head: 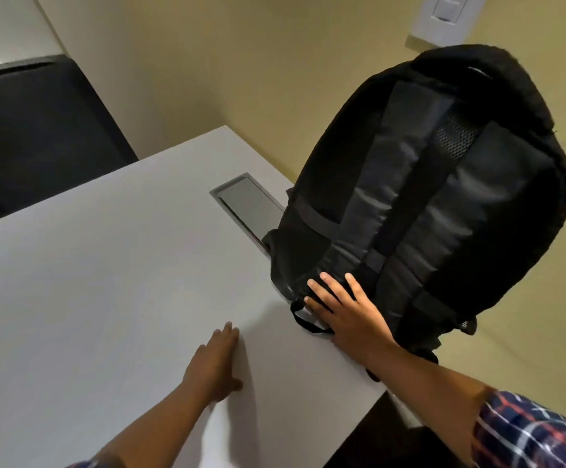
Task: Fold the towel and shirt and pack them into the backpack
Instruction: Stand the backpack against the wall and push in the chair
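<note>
Head view: black backpack (443, 197) upright at right edge of white table (89, 282), padded straps and mesh back panel toward camera. Right hand (345, 315) flat against its lower end, fingers straight and spread. Left hand (214, 363) palm down, fingers straight, holding nothing, low over table nearby.

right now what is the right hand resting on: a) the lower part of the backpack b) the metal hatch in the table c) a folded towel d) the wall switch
a, the right hand lies with straight fingers on the lower end of the black backpack.
</note>
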Demonstrator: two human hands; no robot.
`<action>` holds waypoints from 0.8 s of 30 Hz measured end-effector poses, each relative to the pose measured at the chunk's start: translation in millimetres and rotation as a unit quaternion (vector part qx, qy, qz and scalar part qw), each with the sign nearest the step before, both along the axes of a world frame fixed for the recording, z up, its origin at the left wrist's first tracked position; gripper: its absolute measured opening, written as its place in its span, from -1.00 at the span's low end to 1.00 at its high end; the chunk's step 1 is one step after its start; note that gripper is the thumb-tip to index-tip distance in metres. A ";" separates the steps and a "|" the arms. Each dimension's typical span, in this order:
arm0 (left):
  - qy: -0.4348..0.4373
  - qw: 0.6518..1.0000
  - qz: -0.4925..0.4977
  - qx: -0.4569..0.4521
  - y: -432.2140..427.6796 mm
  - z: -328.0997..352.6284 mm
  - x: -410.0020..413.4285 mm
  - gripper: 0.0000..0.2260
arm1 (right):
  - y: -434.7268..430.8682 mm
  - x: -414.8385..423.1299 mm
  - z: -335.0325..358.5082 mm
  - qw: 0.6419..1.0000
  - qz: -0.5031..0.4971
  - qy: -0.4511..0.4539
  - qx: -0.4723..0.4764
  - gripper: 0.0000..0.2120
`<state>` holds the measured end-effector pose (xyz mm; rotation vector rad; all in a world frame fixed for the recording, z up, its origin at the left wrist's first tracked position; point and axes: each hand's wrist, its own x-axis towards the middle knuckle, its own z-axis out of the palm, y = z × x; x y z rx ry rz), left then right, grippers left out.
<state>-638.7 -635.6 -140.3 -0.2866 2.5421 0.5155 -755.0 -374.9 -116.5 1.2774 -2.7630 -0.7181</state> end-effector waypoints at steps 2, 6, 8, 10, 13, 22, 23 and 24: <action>-0.030 0.999 -0.009 0.009 -7.2 -14.5 6.0 0.03 | -2.1 -5.5 -5.1 1.000 -0.003 0.016 0.008 -0.28; -0.050 0.997 0.024 0.053 -14.7 -29.4 4.0 0.10 | -4.0 -22.0 -7.6 0.999 -0.020 0.021 0.014 -0.28; -0.044 0.998 0.013 0.053 -15.8 -31.6 4.6 0.08 | -2.5 -38.3 -7.5 0.999 -0.028 0.027 0.020 -0.26; -0.033 0.998 0.004 0.057 -15.9 -32.2 4.6 0.05 | 1.1 -58.2 -5.3 0.999 -0.036 0.025 0.014 -0.25; -0.027 0.997 0.011 0.072 -16.3 -32.5 3.3 0.06 | 6.7 -76.4 -3.6 0.999 -0.038 0.005 0.019 -0.21; -0.027 0.997 0.022 0.067 -14.0 -27.6 2.4 0.04 | 3.4 -67.3 -4.9 0.999 -0.034 -0.004 0.020 -0.24; -0.028 0.997 0.020 0.064 -13.7 -26.1 1.9 0.04 | 1.7 -64.8 -2.6 0.999 -0.037 -0.021 0.004 -0.24; -0.029 0.998 0.014 0.061 -13.7 -23.9 2.1 0.04 | -0.4 -60.9 0.5 0.998 -0.041 -0.039 -0.014 -0.24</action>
